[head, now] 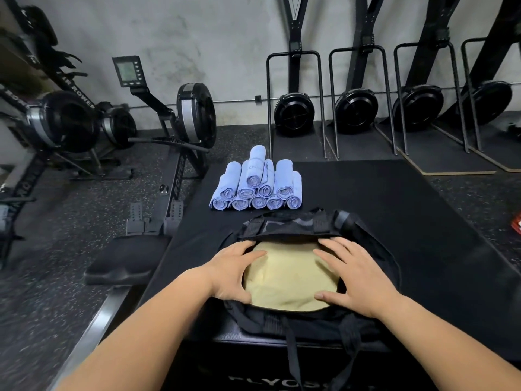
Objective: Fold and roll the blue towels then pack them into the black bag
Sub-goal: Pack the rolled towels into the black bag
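Note:
The black bag (375, 320) lies open on a black box in front of me, and its mouth shows a pale yellow cloth (290, 275) inside. My left hand (234, 270) rests on the left rim of the opening, fingers spread and touching the yellow cloth. My right hand (355, 277) lies on the right rim the same way, fingers straight. Beyond the bag, several rolled blue towels (256, 184) are stacked in a pyramid on the black surface.
Rowing machines (180, 122) stand at the left, one seat (127, 263) close to the box's left side. Several black fan machines (355, 108) line the back wall at the right. A red item (517, 224) lies at the right edge.

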Demonstrator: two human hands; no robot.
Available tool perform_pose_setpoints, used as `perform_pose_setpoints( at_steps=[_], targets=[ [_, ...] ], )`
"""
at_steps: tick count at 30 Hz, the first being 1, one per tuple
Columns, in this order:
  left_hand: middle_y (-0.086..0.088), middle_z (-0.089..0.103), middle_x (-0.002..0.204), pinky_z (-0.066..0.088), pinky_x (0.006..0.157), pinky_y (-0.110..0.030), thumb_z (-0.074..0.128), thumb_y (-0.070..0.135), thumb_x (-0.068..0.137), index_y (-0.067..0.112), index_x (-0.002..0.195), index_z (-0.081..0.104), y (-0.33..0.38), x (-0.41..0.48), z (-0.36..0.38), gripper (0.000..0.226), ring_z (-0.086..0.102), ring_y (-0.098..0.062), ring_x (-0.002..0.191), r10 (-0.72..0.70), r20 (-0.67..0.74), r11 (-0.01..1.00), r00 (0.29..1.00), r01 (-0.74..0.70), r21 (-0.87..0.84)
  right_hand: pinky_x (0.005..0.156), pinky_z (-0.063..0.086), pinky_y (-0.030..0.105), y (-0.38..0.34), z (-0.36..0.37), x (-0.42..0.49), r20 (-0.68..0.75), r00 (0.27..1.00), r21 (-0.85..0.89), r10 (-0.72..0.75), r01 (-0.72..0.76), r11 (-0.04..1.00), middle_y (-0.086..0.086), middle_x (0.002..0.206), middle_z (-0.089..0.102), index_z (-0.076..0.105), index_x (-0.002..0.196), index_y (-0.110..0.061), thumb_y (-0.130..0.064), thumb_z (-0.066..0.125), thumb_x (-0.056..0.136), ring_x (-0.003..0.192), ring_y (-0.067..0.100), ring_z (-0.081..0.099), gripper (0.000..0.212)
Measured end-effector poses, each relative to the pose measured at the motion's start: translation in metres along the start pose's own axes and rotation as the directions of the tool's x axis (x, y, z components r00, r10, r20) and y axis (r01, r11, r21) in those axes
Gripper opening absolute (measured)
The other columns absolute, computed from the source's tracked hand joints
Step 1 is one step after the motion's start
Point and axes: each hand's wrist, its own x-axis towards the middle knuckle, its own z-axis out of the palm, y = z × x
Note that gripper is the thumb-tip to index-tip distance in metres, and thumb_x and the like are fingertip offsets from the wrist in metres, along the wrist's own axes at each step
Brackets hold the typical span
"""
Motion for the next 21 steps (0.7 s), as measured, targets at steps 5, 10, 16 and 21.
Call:
perform_pose_setpoints(
  at_steps=[5, 10, 16, 21],
  targets=[
    [-0.009, 0.013, 0.171, 0.013, 0.13, -0.042, 0.065, 0.054, 0.069, 0.033, 0.163, 0.029, 0.018, -0.014, -0.004, 0.103, 0.006, -0.03, 0.159, 0.234, -0.296, 0.957, 0.926, -0.166, 0.237, 0.13, 0.014, 0.051, -0.006, -0.012, 0.004, 0.011, 1.0, -0.083, 0.014, -0.013, 0.996, -0.001, 0.176, -0.002, 0.021, 0.166, -0.034, -0.093, 0.038, 0.086, 0.162, 0.024, -0.006, 0.101],
    [-0.007, -0.02, 0.174, -0.005, 0.13, -0.044, 0.053, 0.092, 0.077, 0.031, 0.168, 0.013, 0.03, -0.007, -0.01, 0.116, -0.026, -0.025, 0.159, 0.224, -0.34, 0.954, 0.914, -0.134, 0.267, 0.13, 0.012, 0.047, 0.001, -0.035, 0.01, 0.041, 0.998, -0.102, 0.054, -0.049, 0.994, -0.004, 0.174, -0.017, 0.011, 0.167, -0.038, -0.097, 0.042, 0.08, 0.161, 0.025, -0.015, 0.11],
    [-0.012, -0.026, 0.171, -0.008, 0.13, -0.052, 0.058, 0.1, 0.06, 0.034, 0.166, -0.011, 0.023, 0.009, 0.0, 0.143, -0.037, -0.024, 0.154, 0.055, -0.165, 0.977, 0.985, -0.018, 0.213, 0.131, 0.004, 0.042, 0.025, -0.015, -0.003, 0.342, 0.926, -0.111, 0.157, -0.127, 0.986, -0.02, 0.166, -0.032, -0.02, 0.161, -0.045, -0.107, 0.026, 0.071, 0.159, 0.012, -0.021, 0.119],
    [-0.01, -0.024, 0.173, -0.008, 0.131, -0.047, 0.062, 0.099, 0.055, 0.038, 0.167, -0.008, 0.014, 0.018, 0.016, 0.146, -0.033, -0.022, 0.156, -0.007, -0.064, 0.998, 0.998, 0.011, 0.068, 0.131, -0.001, 0.046, 0.023, -0.004, 0.003, 0.401, 0.892, -0.119, 0.208, -0.175, 0.977, -0.022, 0.167, -0.03, -0.018, 0.161, -0.048, -0.106, 0.023, 0.072, 0.159, 0.014, -0.021, 0.114]
  ],
)
